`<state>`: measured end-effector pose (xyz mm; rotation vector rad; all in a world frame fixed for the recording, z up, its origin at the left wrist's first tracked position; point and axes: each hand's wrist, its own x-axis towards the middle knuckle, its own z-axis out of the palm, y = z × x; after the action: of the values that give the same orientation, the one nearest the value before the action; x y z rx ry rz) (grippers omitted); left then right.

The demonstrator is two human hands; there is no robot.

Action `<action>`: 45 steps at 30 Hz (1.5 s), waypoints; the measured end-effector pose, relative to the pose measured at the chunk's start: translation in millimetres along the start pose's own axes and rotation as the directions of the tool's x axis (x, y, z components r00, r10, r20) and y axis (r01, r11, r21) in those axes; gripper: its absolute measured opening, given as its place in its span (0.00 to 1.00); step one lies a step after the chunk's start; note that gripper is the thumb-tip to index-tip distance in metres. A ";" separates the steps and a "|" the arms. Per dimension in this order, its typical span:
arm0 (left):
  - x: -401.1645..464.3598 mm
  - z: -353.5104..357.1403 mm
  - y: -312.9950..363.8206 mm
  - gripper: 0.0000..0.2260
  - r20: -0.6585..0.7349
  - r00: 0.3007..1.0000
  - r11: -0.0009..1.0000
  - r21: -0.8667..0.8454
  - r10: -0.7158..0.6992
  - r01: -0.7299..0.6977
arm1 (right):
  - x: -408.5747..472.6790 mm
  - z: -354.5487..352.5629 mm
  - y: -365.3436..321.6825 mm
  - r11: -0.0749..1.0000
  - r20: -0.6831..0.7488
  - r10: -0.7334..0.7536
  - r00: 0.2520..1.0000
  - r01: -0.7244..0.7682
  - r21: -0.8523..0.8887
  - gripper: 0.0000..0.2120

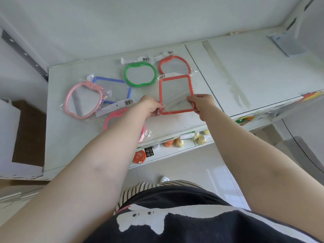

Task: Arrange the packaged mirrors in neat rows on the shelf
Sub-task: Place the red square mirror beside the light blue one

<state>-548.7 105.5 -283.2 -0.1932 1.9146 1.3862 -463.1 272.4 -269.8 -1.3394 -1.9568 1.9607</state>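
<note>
While orange rectangular mirror (176, 95) is gripped at near corners by left hand (152, 106) and right hand (201, 105), placement below orange apple-shaped mirror (173, 65) is judged underway; green mirror (139, 74) aligned; pink mirror (83, 100), blue mirror (114, 88), hot-pink mirror (115, 118) left overlapping on shelf (245, 71).

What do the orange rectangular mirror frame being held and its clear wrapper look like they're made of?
The orange rectangular mirror frame looks like moulded plastic: uniform bright colour, rounded corners, a smooth, slightly glossy surface. The clear wrapper appears to be thin plastic film, since it creases and catches glare over the glass. Both the left hand and right hand grip the lower edge.
</note>
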 end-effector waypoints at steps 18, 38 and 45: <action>-113.5 19.4 -58.7 0.11 -0.025 0.993 0.993 0.006 0.114 -0.114 | -140.2 -62.0 69.4 0.999 -0.073 0.027 0.997 -0.024 0.045 0.05; -180.4 342.9 -61.9 0.07 0.200 0.975 0.991 0.077 0.091 -0.108 | -132.0 -376.5 144.6 0.994 -0.288 0.090 0.953 -0.067 0.090 0.07; -189.4 424.2 -43.6 0.09 0.156 0.978 0.982 0.105 0.139 -0.156 | -107.9 -452.6 145.5 0.992 -0.283 0.099 0.954 -0.071 0.107 0.07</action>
<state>-188.5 400.2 -249.8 0.1085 1.9097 1.3395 -52.3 534.4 -251.8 -1.6040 -1.6780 1.7475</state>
